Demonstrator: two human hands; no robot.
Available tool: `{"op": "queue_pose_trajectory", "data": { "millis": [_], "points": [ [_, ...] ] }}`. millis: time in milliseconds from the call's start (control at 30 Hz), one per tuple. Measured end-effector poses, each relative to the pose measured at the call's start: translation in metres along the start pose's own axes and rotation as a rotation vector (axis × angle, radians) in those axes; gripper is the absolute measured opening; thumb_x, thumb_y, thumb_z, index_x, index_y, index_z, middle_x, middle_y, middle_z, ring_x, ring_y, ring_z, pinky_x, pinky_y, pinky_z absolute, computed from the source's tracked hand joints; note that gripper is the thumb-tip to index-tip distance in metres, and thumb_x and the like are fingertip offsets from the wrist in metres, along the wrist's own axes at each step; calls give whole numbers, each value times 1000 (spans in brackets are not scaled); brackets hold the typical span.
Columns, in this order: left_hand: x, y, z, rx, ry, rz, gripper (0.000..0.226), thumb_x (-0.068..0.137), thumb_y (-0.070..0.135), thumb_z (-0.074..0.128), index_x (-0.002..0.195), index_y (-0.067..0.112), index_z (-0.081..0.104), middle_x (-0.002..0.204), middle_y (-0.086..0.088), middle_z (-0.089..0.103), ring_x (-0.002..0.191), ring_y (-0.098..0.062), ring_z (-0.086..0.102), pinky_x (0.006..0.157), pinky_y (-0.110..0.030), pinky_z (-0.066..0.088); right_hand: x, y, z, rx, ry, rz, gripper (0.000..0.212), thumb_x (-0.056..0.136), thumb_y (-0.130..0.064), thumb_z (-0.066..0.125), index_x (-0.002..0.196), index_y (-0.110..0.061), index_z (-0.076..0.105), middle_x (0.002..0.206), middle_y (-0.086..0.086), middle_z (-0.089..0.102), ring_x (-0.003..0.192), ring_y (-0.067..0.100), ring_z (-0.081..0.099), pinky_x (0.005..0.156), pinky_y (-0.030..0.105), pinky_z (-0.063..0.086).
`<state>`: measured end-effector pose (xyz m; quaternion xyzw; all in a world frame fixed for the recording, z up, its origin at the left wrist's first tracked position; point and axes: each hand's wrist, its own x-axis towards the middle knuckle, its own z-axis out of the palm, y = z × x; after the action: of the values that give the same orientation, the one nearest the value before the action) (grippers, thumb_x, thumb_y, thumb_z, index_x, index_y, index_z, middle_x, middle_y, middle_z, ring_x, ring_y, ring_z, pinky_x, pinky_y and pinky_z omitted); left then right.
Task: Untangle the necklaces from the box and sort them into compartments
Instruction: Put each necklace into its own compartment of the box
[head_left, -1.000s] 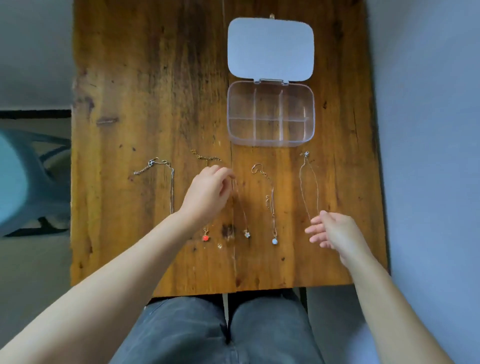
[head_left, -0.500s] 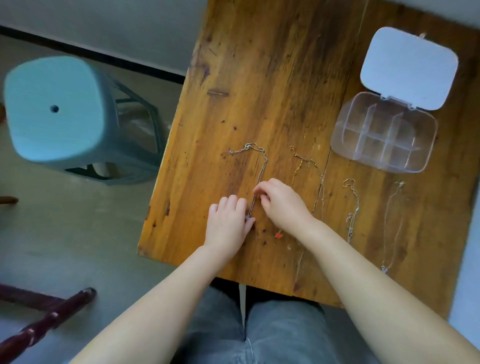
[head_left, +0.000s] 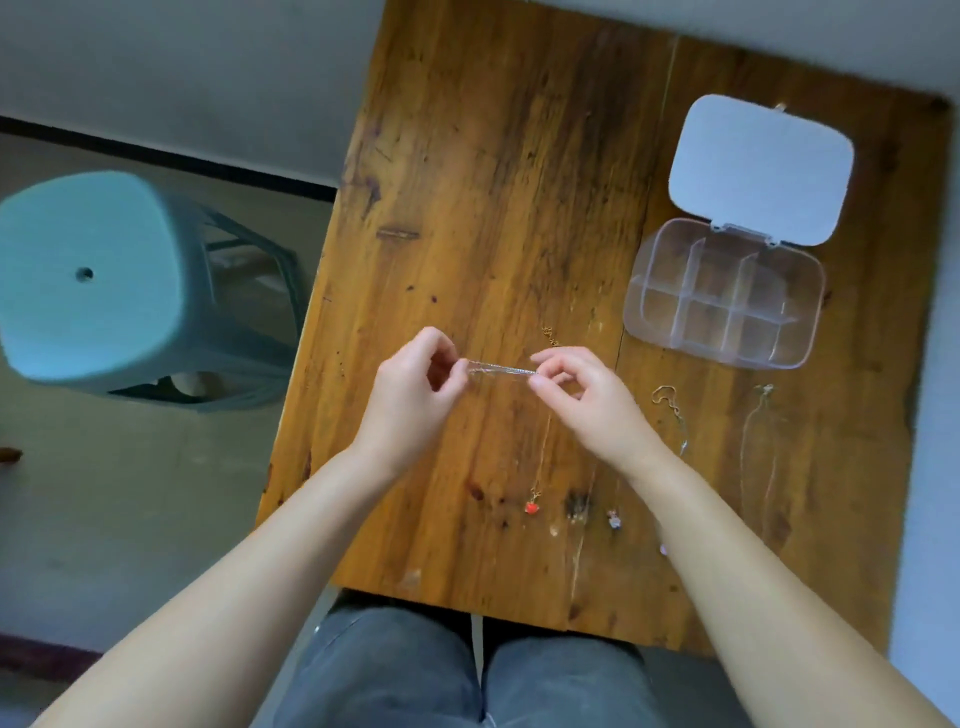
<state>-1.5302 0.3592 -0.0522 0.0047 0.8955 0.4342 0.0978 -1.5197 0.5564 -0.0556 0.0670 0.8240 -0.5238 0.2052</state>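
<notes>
Head view: a silver chain (head_left: 501, 370) is held taut above the bench (head_left: 498, 208) between the left hand (head_left: 415, 387) and the right hand (head_left: 584, 397); the fingers of both are pinched narrow on its ends. A gold chain with red pendant (head_left: 532, 506) is laid under the hands, partly hidden by the right hand. A small pendant (head_left: 614, 518) is seen beside the right forearm, its chain covered by the arm. Two more thin chains (head_left: 675, 415) (head_left: 758, 447) are laid right of the wrist. The clear compartment box (head_left: 724, 293) is set at the far right, lid (head_left: 761, 166) flipped open, nothing seen inside. A teal stool (head_left: 98, 275) is seen on the floor to the left. Grey trousers (head_left: 467, 675) are seen below the bench edge.
</notes>
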Motion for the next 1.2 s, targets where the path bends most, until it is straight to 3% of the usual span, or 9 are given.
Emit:
{"op": "queue_pose_trajectory", "data": {
  "millis": [167,300,400,533,667,767,867,1033,1200],
  "points": [
    [45,46,35,-61,-43,80,16,88,13,61,77,10,49,67,8,51,61,-8,48,54,-12,40,-3,-9,-86,594,123,137,24,96,-19,49,74,-20,59,118,-2,67,117,17,58,103,34,40],
    [77,92,87,-109,-67,119,20,89,14,60,75,19,46,66,13,49,58,-4,47,54,-6,39,12,-7,-137,1153,225,135,22,97,-20,46,78,-15,55,105,10,72,109,26,65,99,42,47],
    [105,112,119,-114,-45,125,18,89,13,59,77,16,47,69,10,50,61,-6,46,55,-9,40,41,-2,-156,1224,321,180,11,98,-21,46,98,-13,54,109,15,69,102,27,68,96,43,49],
    [132,120,147,36,-29,137,8,87,13,57,83,7,53,80,-6,61,75,-21,53,62,-31,43,81,4,-153,1170,326,245,8,98,-12,44,99,-10,52,102,18,68,93,28,70,94,43,50],
    [137,116,150,284,-53,239,9,88,14,55,94,8,59,93,-10,66,89,-26,53,68,-38,46,95,16,-143,905,312,363,9,95,-6,47,97,-6,56,101,18,68,93,27,69,89,39,54],
    [129,112,140,323,-97,343,15,89,15,55,101,7,59,101,-10,65,93,-28,54,73,-39,45,89,23,-137,612,341,351,15,93,-9,50,106,-11,56,106,9,64,99,21,65,87,35,55],
    [96,97,121,225,-79,324,9,89,16,55,92,8,56,90,-9,58,78,-24,54,66,-34,43,61,26,-118,262,419,191,16,91,-12,50,104,-21,54,93,-6,59,85,15,65,80,38,57],
    [-19,30,97,474,-354,261,23,89,36,52,80,16,50,76,-2,58,74,-26,56,66,-36,40,-9,44,-47,-113,75,3,16,89,-5,51,90,-14,64,82,-1,61,82,21,62,72,24,40],
    [-84,-6,104,672,-458,213,33,87,49,51,98,17,51,96,-1,59,89,-20,55,75,-33,45,-37,57,-6,-108,64,157,18,93,-12,47,90,-21,63,96,1,63,84,17,62,75,27,46]
  ]
}}
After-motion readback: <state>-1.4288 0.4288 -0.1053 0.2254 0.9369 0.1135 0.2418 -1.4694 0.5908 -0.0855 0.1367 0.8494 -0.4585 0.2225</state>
